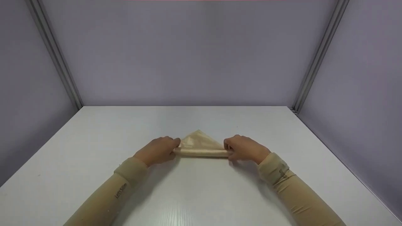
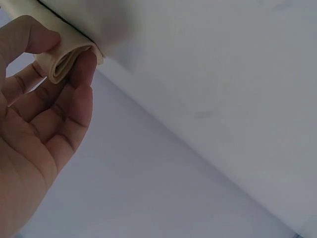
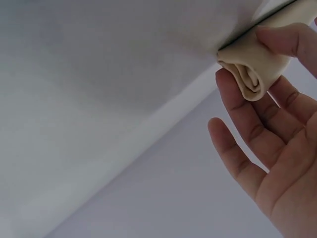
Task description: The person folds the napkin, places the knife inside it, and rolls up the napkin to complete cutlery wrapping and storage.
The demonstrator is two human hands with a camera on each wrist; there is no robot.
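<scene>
Two hands, left hand (image 1: pixel 157 150) and right hand (image 1: pixel 246 149), each pinching a rolled cloth (image 1: pixel 201 147) end, other fingers loosely spread.

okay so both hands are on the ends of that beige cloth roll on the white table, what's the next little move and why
Probably roll it one more turn toward the far point. The shiny beige triangular cloth is rolled only along its near edge, and its tip still lies flat on the white table. The left hand and right hand each pinch one end of the roll, so a matched turn should keep it even.
</scene>
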